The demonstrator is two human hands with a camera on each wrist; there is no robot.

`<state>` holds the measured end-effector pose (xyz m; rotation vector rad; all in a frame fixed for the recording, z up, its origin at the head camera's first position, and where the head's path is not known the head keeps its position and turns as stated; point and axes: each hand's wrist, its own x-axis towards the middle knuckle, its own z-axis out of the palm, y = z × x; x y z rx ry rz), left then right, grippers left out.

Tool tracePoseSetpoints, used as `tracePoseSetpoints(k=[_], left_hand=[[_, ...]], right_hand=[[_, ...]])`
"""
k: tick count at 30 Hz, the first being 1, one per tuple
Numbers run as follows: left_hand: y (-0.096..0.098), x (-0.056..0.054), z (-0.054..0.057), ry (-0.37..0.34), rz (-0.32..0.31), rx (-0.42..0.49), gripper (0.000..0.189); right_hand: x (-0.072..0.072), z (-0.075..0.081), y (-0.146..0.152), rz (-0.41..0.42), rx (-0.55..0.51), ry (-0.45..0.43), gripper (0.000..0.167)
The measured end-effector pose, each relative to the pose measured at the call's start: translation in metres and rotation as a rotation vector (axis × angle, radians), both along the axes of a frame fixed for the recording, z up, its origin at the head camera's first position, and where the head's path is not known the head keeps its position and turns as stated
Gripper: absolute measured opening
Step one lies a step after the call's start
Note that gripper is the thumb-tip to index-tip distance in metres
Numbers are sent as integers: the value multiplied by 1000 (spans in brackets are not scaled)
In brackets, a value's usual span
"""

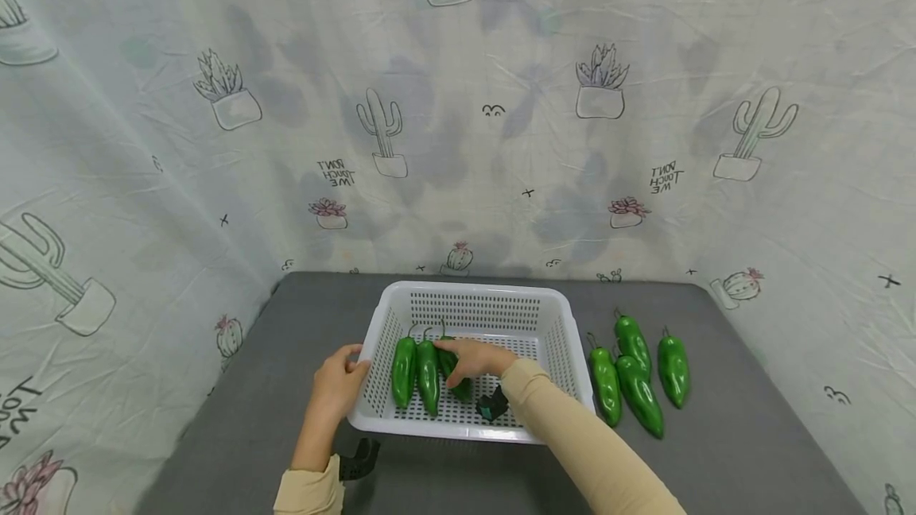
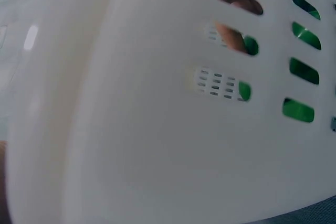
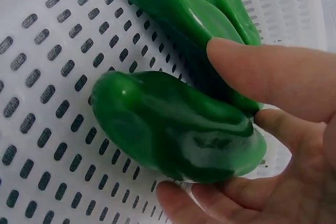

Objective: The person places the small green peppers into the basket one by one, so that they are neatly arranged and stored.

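Note:
A white perforated plastic basket [image 1: 490, 288] stands on the grey table. My left hand [image 1: 338, 385] grips its left rim; the left wrist view is filled by the basket wall [image 2: 136, 129]. Two green peppers [image 1: 404, 372] lie side by side in the left part of the basket. To their right my right hand [image 1: 478, 359] reaches in around a third green pepper [image 3: 173, 129], which is low over the basket floor. In the right wrist view the fingers curl along this pepper's lower side and stem end, while the thumb lies over the neighbouring pepper [image 3: 184, 14].
Several more green peppers [image 1: 640, 396] lie on the table [image 1: 744, 420] just right of the basket. Black wrist cameras [image 1: 360, 459] are strapped to the wrists. A patterned curtain [image 1: 494, 102] hangs behind and beside the table.

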<state>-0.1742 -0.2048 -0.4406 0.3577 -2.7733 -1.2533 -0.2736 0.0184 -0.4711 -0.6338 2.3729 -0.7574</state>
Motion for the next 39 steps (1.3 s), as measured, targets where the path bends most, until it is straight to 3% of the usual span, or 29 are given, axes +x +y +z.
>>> tracePoseSetpoints(k=[7,18,27,35,39], left_hand=[[0,1,3,3,-4,-6,42],[-1,0,2,-2,-3,-36,42],[0,-3,4,-14,-8,-29,42],[-1,-3,4,-19,-4,-24,43],[-1,-3,3,-18,-7,-25,42]], right_hand=[[0,3,0,-12,10,3,86],[-4,10,16,-90,-27,111,76],[-10,32,50,-139,-224,107,55],[-16,55,89,-148,-319,185,48],[-14,66,115,-201,-391,226,49]])
